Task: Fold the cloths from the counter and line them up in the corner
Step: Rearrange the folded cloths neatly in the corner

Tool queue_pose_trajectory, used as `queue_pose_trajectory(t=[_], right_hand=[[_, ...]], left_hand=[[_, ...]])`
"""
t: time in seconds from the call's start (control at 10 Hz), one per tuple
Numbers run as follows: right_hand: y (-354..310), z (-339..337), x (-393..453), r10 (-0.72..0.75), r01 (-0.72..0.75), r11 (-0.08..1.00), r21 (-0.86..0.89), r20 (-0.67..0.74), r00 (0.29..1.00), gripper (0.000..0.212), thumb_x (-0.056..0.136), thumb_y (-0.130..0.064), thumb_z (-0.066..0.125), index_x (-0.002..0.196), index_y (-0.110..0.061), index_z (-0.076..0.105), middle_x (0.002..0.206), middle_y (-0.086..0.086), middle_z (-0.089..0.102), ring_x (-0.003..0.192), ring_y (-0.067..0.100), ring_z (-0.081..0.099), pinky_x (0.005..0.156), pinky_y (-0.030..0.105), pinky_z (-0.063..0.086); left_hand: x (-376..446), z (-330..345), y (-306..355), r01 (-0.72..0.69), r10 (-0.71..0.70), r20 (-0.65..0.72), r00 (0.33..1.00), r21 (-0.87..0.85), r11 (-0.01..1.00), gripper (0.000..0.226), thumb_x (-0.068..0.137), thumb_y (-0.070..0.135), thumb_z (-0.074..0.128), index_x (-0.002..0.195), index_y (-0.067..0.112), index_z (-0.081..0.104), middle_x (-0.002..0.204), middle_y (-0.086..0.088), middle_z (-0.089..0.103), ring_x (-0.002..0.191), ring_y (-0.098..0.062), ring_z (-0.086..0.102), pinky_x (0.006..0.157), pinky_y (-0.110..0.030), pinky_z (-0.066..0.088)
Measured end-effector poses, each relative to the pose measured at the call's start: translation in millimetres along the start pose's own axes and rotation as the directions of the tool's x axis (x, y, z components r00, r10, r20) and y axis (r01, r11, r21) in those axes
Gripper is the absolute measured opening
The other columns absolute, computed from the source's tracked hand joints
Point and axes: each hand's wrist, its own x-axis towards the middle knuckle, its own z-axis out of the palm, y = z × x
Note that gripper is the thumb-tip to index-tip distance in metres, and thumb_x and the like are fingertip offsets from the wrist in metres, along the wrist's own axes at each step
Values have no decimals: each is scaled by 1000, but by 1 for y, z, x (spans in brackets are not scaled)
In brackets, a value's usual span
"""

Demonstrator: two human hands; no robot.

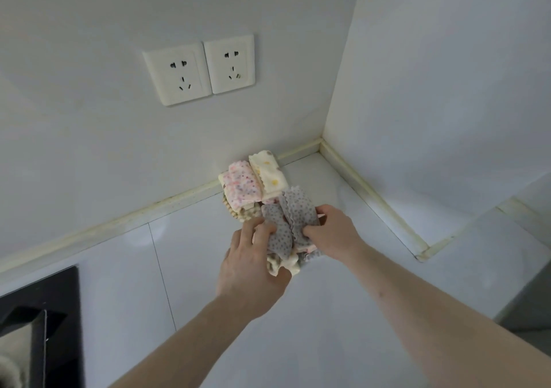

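Cloths are soft, thin and light — they bend and flop, so hold them by the edges or a fold. From the head camera, the grey dotted cloth sits bunched over the white counter, near the corner. The left hand pinches its near side and the right hand grips its wavy edge. Just behind, a pink speckled cloth and a yellow dotted cloth lie folded — side by side against the wall.

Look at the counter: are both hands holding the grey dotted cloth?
Yes: the left hand and the right hand each grip the grey dotted cloth from opposite sides.
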Motion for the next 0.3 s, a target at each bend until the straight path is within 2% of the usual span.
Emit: queue_pose_trajectory(t=[0.1, 0.2, 0.3], right_hand=[[1, 0, 2, 64, -61, 994, 88, -30, 997, 62, 82, -22, 73, 141, -20, 54, 123, 2, 66, 107, 21, 66, 86, 30, 52], [0, -2, 0, 138, -132, 970, 205, -13, 990, 70, 85, -25, 72, 150, -21, 47, 143, 4, 55, 124, 24, 57, 97, 34, 48], [-1, -3, -8, 129, -123, 977, 174, -25, 991, 67, 88, -25, 69, 151, -21, 48, 147, 4, 53, 128, 24, 55, 99, 35, 47]], left_hand=[[-7, -6, 0, -9, 9, 21, 1000, -1, 1000, 78, 81, 42, 69, 149, 36, 31, 160, 19, 17, 145, -12, 25, 109, -34, 45], [-13, -19, -1, -25, 25, 23, 999, 8, 1000, 80, 84, 39, 67, 153, 38, 27, 163, 17, 11, 149, -12, 18, 114, -34, 41], [-23, -37, -7, -37, 37, -11, 999, 35, 999, 82, 85, 40, 68, 154, 39, 24, 164, 17, 11, 150, -12, 18, 117, -33, 38]])
